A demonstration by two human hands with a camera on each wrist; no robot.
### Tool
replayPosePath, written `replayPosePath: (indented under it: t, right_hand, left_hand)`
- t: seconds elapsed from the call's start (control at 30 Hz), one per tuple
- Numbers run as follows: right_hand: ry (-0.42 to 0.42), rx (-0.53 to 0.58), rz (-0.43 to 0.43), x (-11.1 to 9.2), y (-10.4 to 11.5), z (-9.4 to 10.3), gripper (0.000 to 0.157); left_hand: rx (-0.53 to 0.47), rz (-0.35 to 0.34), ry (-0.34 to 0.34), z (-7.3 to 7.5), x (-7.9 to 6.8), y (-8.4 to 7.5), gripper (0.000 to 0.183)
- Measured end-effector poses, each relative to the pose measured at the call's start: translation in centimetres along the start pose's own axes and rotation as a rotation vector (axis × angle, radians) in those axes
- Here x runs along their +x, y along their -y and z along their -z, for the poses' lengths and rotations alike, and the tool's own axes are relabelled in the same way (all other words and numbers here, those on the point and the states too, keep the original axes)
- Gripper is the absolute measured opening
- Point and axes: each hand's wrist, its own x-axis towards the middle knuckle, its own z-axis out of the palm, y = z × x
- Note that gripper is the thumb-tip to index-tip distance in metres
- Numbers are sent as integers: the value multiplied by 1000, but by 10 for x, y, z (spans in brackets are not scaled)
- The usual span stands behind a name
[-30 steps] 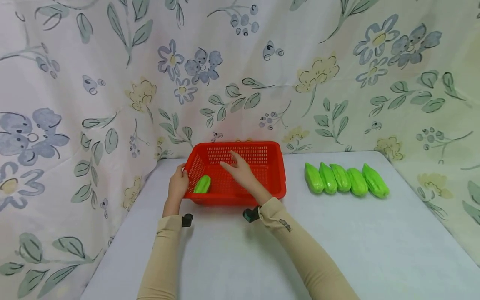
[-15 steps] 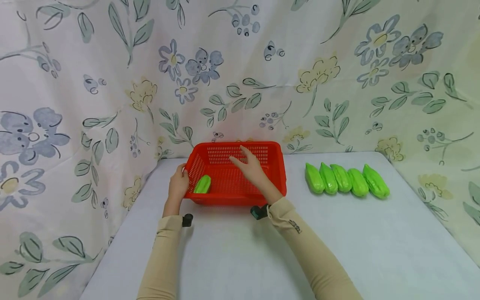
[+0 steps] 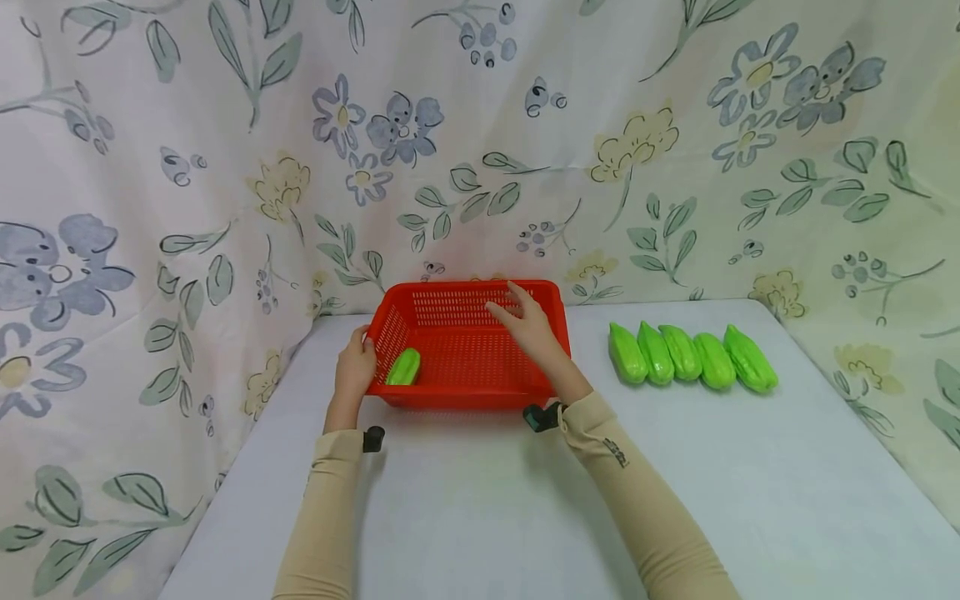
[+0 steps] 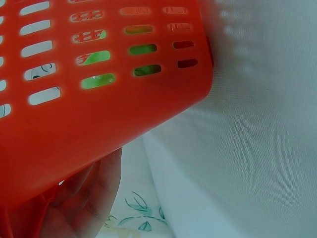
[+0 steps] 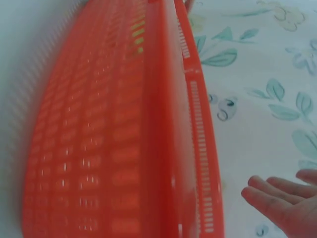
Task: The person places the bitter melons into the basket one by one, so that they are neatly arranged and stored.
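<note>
My left hand (image 3: 356, 363) grips the left rim of a red plastic basket (image 3: 450, 400) with slotted walls. In the left wrist view, the fingers of the left hand (image 4: 91, 198) curl under the basket's rim. Inside the basket, at its left end, lies one bright green, ridged, gourd-like vegetable (image 3: 403, 367); bits of green show through the slots in both wrist views. Over the basket's right part hovers my right hand (image 3: 534, 325), holding nothing, its fingers spread. The right wrist view catches its extended fingers (image 5: 270, 198) beyond the basket's wall.
Several more green ridged vegetables (image 3: 681, 354) lie side by side in a row on the white-covered table (image 3: 465, 508), to the right of the basket. A floral curtain (image 3: 480, 167) hangs right behind the basket and along the left side.
My right hand has moved rightward across the basket, from near its middle to its right part. The left hand, the basket and the green vegetables hold their places.
</note>
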Motion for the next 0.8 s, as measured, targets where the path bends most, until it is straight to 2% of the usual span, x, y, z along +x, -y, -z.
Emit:
replayPosePath:
  t: [0.5,0.8]
  right_hand:
    - [-73,-12,-12,-2,-12,43,77]
    - [-138,7,-30,-5,-29,66,76]
  left_hand:
    - [3,3,-17,-1,2,0,47]
    - [-5,17,-9,-1,2,1,48]
